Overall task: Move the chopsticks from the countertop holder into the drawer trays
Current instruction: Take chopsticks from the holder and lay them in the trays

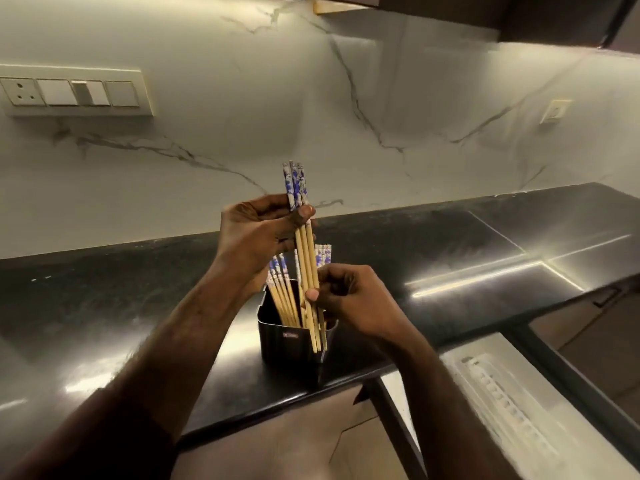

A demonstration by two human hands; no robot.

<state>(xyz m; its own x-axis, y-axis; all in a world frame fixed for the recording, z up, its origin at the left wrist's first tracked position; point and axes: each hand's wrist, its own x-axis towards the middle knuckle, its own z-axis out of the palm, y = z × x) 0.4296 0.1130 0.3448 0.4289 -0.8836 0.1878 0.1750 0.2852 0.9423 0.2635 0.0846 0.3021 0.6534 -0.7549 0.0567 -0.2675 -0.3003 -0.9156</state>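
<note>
A bundle of wooden chopsticks with blue-and-white patterned tops (305, 251) is lifted above the holder, nearly upright. My left hand (258, 233) pinches the bundle near its patterned tops. My right hand (349, 297) grips the same bundle lower down, close to its thin tips. Beneath them a black square holder (294, 344) stands on the dark countertop (104, 299) near its front edge. Several more chopsticks (281, 289) lean inside it. The tips of the held bundle hang in front of the holder's front wall.
An open drawer with a pale ribbed tray (509, 403) lies at the lower right, below the counter edge. A marble backsplash with a switch panel (74, 91) rises behind the counter. Dark cabinets (519, 15) hang at the top right.
</note>
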